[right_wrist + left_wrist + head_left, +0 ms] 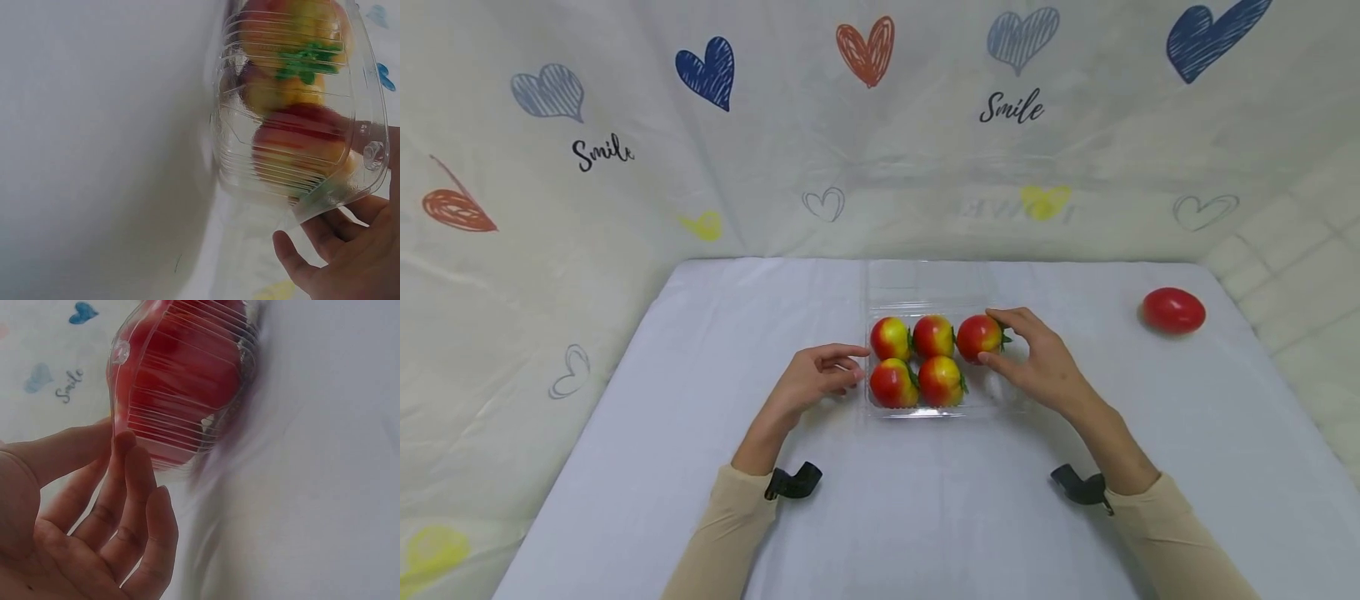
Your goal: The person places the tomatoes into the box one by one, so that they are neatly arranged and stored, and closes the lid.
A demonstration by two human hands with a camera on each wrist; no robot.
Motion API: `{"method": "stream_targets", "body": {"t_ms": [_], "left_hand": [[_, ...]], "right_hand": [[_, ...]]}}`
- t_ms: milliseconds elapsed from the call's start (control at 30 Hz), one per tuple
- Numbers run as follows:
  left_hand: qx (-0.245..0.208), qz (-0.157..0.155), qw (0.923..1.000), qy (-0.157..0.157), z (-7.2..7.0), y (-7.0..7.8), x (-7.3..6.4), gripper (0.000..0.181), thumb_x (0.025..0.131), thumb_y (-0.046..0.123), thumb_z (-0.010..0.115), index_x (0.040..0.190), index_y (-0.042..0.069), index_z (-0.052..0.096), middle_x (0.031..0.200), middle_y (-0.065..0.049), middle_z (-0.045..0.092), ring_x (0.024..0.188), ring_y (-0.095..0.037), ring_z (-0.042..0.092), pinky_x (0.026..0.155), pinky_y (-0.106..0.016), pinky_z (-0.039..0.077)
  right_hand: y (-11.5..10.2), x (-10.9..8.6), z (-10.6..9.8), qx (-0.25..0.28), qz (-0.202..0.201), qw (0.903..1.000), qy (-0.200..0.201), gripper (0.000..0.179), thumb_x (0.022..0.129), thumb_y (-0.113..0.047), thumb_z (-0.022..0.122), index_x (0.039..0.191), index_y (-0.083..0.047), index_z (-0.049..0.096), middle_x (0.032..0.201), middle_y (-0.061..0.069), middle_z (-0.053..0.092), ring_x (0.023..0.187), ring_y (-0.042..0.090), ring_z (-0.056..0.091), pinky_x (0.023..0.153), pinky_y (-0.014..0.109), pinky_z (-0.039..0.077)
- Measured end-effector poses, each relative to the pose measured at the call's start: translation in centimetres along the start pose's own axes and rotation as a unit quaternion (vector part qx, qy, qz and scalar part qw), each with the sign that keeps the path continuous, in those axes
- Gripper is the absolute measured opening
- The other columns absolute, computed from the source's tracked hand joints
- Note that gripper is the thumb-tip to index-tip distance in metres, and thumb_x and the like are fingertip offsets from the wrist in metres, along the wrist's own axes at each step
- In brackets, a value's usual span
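Note:
In the head view a clear plastic clamshell box [985, 398] lies on the table with its lid [925, 283] folded back behind it. Several red-and-yellow fruits with green leafy tops, such as the front one [893, 383], sit in it in two rows. My right hand [1037, 358] grips the back-row right fruit [977, 337] between thumb and fingers, at the box's right end. At the opposite end my left hand [820, 375] pinches the box's left rim; in the left wrist view thumb and fingertips meet at that rim [119, 381]. The right wrist view shows the right hand partly behind the box wall.
A glossy red oval object [1173, 311] lies at the back right of the white-covered table [925, 517]. Behind the table hangs a pale cloth [917, 150] printed with hearts and words. Each wrist carries a small black camera mount, as on the left wrist [796, 481].

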State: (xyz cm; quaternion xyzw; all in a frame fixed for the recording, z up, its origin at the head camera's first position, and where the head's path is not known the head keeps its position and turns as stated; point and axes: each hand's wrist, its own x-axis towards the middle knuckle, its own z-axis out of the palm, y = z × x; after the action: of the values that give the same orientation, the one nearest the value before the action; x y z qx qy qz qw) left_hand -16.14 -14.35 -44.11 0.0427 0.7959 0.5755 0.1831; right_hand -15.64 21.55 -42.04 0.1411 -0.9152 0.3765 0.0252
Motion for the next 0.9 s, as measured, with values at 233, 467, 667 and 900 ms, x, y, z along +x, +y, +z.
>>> {"method": "stream_targets", "body": {"t_ms": [233,467,667,900], "left_hand": [[-0.001,0.002,1.0000,0.001,0.15,0.03,-0.06,0.035,0.094,0.026,0.078,0.128,0.019,0.074,0.107,-0.008,0.075,0.096,-0.030,0.070,0.077,-0.030,0.061],[-0.001,0.000,1.0000,0.002,0.19,0.12,-0.01,0.034,0.094,0.027,0.078,0.128,0.020,0.074,0.106,-0.008,0.075,0.095,-0.029,0.070,0.077,-0.030,0.061],[-0.010,0.006,0.9999,0.000,0.10,0.02,-0.05,0.035,0.094,0.027,0.077,0.128,0.019,0.074,0.106,-0.008,0.074,0.095,-0.026,0.069,0.079,-0.030,0.062],[-0.013,0.004,0.9999,0.001,0.10,0.03,0.00,0.035,0.094,0.027,0.078,0.128,0.019,0.074,0.107,-0.008,0.073,0.094,-0.025,0.070,0.079,-0.030,0.062]], "right_hand": [[0.05,0.08,0.15,-0.003,-0.002,1.0000,-0.003,0.063,0.094,-0.022,0.077,0.149,-0.007,0.051,0.144,0.016,0.058,0.131,0.037,0.056,0.113,0.066,0.045],[0.04,0.12,0.23,-0.003,-0.002,1.0000,-0.003,0.061,0.095,-0.022,0.075,0.149,-0.007,0.049,0.148,0.018,0.057,0.135,0.038,0.054,0.115,0.066,0.043],[-0.32,0.07,0.14,-0.015,0.005,0.9997,-0.019,0.060,0.096,-0.025,0.075,0.148,-0.008,0.050,0.150,0.018,0.055,0.141,0.039,0.050,0.118,0.065,0.040],[-0.06,0.21,0.58,-0.041,-0.018,0.9989,-0.015,0.052,0.097,-0.021,0.073,0.144,-0.006,0.056,0.144,0.016,0.058,0.136,0.037,0.052,0.114,0.063,0.045]]}}
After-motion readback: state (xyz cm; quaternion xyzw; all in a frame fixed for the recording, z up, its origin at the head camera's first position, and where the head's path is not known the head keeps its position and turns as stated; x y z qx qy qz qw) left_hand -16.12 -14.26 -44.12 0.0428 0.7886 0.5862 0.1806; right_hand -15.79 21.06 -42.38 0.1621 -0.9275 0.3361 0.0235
